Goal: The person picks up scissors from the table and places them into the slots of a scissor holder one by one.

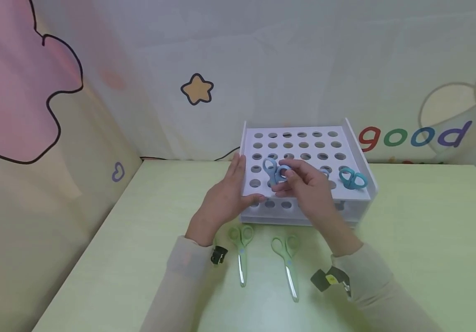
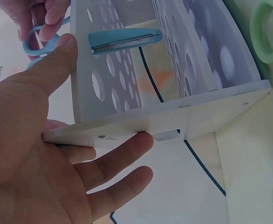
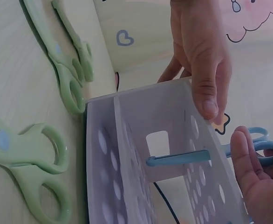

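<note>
A white two-tier rack (image 1: 294,139) with rows of round holes stands on the table. My left hand (image 1: 225,193) rests on its left front corner, thumb over the top plate's edge and fingers, mostly straight, along the outer side. With thumb and fingertips, my right hand (image 1: 310,186) holds the handle loops of light blue scissors (image 1: 271,171). Their sheathed blade (image 3: 183,159) passes down through a top-plate hole and points toward the lower plate. Teal scissors (image 1: 353,180) sit handles-up at the right front of the rack. Another blue handle loop (image 1: 325,171) shows partly behind my right hand.
Two green scissors (image 1: 242,251) (image 1: 289,265) lie on the table (image 1: 138,258) in front of the rack, handles toward it. Behind the rack rises a printed cloth backdrop (image 1: 279,69). A dark cable (image 1: 227,153) runs along the table's back edge.
</note>
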Demonstrator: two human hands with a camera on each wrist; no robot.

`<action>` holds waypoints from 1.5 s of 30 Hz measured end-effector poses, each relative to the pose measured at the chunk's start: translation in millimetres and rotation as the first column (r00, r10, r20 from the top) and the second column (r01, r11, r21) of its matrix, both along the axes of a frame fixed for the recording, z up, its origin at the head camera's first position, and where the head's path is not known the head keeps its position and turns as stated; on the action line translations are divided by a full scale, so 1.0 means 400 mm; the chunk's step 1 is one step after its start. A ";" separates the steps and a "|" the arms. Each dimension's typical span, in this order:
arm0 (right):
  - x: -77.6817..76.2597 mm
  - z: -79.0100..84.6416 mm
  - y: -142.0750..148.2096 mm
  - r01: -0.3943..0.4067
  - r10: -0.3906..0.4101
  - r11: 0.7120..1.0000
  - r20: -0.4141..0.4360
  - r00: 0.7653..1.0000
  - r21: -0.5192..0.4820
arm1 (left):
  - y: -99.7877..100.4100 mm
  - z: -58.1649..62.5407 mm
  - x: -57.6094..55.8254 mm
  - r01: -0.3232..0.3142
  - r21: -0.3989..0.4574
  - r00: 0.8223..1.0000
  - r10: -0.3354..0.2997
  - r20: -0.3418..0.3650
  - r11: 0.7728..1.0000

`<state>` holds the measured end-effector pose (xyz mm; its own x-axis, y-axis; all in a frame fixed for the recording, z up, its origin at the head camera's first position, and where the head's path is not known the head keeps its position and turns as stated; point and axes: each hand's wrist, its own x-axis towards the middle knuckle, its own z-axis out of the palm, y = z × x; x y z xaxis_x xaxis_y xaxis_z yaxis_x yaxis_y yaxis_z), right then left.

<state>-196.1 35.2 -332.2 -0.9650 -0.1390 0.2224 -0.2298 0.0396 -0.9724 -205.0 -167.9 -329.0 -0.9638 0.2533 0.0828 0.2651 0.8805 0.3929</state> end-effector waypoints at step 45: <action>0.011 0.014 0.013 0.070 -0.115 0.923 0.097 0.989 0.379 | 0.003 -0.001 0.005 -0.016 0.012 1.000 0.015 0.025 1.000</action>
<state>-191.6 40.4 -326.7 -0.9933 -0.0994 0.0583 -0.0951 0.4207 -0.9022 -202.9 -166.5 -329.5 -0.9694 0.2375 0.0619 0.2417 0.8797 0.4096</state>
